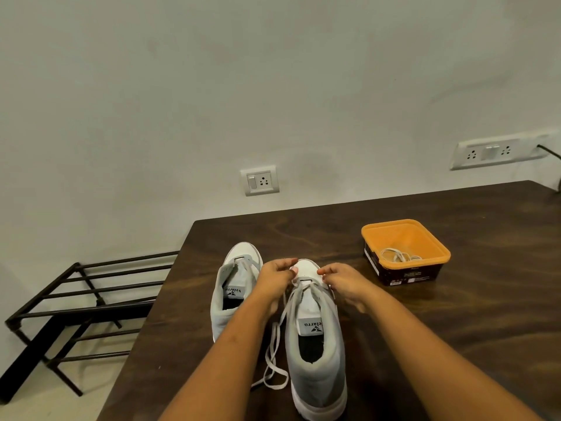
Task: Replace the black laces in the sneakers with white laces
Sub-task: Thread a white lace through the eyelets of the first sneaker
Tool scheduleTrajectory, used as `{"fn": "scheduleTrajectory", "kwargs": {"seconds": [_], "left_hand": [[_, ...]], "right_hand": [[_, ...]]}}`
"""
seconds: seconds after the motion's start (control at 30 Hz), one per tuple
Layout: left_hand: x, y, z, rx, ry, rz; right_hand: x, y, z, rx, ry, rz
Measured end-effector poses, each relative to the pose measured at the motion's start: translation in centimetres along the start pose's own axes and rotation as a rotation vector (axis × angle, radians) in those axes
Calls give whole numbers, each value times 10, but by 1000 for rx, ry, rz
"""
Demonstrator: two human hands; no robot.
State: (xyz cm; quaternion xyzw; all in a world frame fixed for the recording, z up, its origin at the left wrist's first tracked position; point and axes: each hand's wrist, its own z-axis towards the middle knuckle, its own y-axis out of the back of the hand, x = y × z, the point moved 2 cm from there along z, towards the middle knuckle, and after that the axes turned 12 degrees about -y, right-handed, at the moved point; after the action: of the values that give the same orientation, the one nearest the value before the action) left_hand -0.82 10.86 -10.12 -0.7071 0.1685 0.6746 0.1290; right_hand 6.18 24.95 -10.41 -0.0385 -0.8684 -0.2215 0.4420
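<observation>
Two grey-and-white sneakers stand side by side on the dark wooden table (455, 314), toes pointing away from me. The right sneaker (315, 344) carries a pale lace (274, 357) whose loose ends trail off its left side onto the table. My left hand (277, 276) and my right hand (341, 279) are both at this sneaker's toe end, fingers curled and pinching the lace near the lowest eyelets. The left sneaker (233, 290) stands just behind my left wrist, a pale lace across its front. No black lace is visible.
An orange square tub (405, 250) with a coiled pale lace inside stands at the back right of the table. A black metal shoe rack (79, 311) is on the floor beside the table's left edge. Wall sockets (261, 180) sit on the wall behind.
</observation>
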Motion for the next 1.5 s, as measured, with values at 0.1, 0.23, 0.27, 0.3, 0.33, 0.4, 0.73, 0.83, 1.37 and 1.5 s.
{"fn": "scheduleTrajectory", "kwargs": {"seconds": [0.1,0.23,0.27,0.3,0.33,0.4,0.73,0.83,1.37,1.5], "left_hand": [[8,-1,-2,51,20,212],[16,-6,-2,103,7,203],[15,-7,-2,76,-3,208],[14,-8,0,43,-13,243],[15,-9,1,9,-27,290],[16,-10,0,-45,-74,312],[-56,-23,-27,36,-244,-286],[-89,-21,-43,176,-317,-322],[-102,0,-58,475,-244,-168],[-89,10,-52,394,-229,-32]], "right_hand": [[0,-2,-3,9,34,-26],[-1,-4,-6,-30,55,-90],[-1,-5,-5,-39,63,-102],[-1,-5,-6,-45,67,-109],[-1,-6,-6,-49,71,-114],[0,-6,-8,-53,74,-121],[17,-8,-20,-44,393,-145],[28,-14,-26,-12,438,-321],[47,-11,-48,173,492,-192],[47,11,-51,378,375,-44]]}}
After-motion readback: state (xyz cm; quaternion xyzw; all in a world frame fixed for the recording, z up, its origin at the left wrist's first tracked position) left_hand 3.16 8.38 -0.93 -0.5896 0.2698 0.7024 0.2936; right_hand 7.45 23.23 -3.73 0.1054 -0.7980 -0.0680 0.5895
